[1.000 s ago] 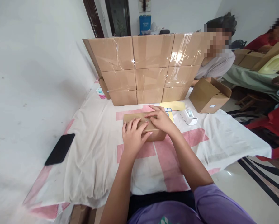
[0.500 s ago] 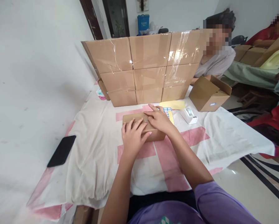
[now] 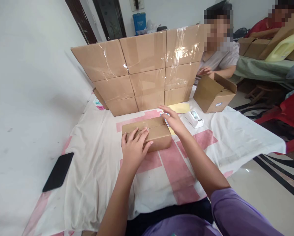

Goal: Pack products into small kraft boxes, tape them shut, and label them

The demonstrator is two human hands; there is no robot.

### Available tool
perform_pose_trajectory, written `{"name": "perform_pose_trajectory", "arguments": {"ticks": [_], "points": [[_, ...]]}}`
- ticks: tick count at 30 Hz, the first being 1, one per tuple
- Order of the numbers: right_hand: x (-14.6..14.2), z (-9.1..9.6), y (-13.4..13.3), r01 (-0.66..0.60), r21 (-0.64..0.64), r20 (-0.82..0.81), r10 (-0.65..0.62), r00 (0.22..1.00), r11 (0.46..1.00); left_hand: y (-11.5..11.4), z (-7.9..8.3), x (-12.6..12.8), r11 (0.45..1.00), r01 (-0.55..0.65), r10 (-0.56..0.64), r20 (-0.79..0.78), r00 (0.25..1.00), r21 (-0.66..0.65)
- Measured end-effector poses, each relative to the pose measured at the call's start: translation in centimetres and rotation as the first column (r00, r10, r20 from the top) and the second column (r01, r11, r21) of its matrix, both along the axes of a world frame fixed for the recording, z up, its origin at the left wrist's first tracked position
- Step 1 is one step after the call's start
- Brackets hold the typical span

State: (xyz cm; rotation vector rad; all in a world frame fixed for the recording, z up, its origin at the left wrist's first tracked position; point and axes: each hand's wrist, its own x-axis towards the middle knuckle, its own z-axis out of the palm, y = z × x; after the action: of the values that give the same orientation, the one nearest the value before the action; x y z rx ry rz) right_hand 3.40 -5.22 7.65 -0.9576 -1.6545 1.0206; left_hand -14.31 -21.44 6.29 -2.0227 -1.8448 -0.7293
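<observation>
A small closed cardboard box (image 3: 157, 131) lies on the cloth-covered table (image 3: 95, 164) in front of me. My left hand (image 3: 134, 147) rests flat on the box's near left part, fingers spread. To the right of the box, my right hand (image 3: 173, 119) is stretched out with fingers extended, over a sticker sheet (image 3: 164, 115) lying beside the box. It holds nothing that I can see.
A wall of taped cardboard boxes (image 3: 142, 68) stands at the back. A yellow sheet (image 3: 180, 107), a small white device (image 3: 194, 118) and an open box (image 3: 214, 93) lie right. A black phone (image 3: 58, 171) lies left. Another person (image 3: 217, 55) sits behind the open box.
My right hand has left the top of the box and moved right toward the sticker sheet. My left hand stays on the box. The view has shifted a little.
</observation>
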Motion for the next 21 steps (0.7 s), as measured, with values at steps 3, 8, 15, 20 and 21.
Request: {"name": "perform_pose_trajectory", "arguments": {"ticks": [3,8,15,20,21], "points": [[3.5,-2.8,3.6,0.256,-0.299,-0.120,-0.303,0.946,0.919,0.3,-0.5,-0.3,0.993,0.025,-0.022,-0.026,0.999,0.116],[6.4,-6.3,6.9,0.290,-0.474,-0.167,-0.408,0.897,0.832,0.6,-1.0,-0.1,0.953,0.088,-0.074,-0.061,0.995,0.288],[5.1,-7.4,7.5,0.290,-0.561,-0.275,-0.506,0.818,0.775,0.9,-2.2,2.0,0.932,0.045,-0.015,-0.087,0.996,0.358],[4.8,-7.9,7.4,0.140,-0.582,-0.305,-0.374,0.876,0.801,0.9,-2.6,2.2,0.939,0.014,0.028,-0.118,0.993,0.343],[4.7,-8.0,7.3,0.109,-0.572,-0.302,-0.332,0.893,0.813,0.9,-2.5,2.2,0.941,0.011,0.032,-0.119,0.992,0.339]]}}
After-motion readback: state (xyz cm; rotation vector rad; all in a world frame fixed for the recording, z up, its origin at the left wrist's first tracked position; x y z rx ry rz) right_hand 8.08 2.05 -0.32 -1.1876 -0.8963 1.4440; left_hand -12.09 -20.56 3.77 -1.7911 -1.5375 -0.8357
